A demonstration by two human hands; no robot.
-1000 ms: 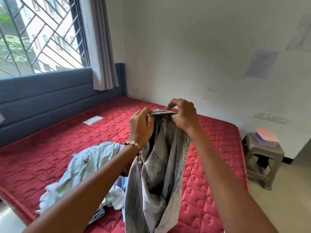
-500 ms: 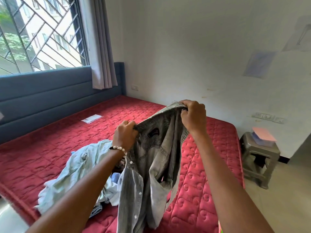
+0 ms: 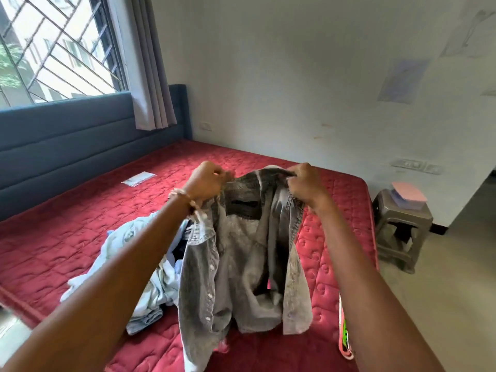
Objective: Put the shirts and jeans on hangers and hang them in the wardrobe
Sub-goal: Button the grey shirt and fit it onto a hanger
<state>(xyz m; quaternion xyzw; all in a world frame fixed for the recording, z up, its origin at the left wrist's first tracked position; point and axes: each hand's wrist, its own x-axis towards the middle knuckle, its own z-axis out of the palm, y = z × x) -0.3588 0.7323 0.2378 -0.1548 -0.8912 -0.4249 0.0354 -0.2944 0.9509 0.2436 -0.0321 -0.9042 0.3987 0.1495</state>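
Shirt hangs lengthwise at frame centre, collar up, pinched between left hand and right hand; hanger seemingly absent.

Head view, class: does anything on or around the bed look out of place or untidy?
Yes. A heap of pale blue clothes lies crumpled on the red mattress, unfolded. A small white packet sits alone near the headboard. The grey denim shirt hangs open, gripped at the collar by the left hand and right hand, with no hanger visible.

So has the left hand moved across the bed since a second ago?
Yes. The left hand moved leftward, away from the stool, spreading the grey shirt.
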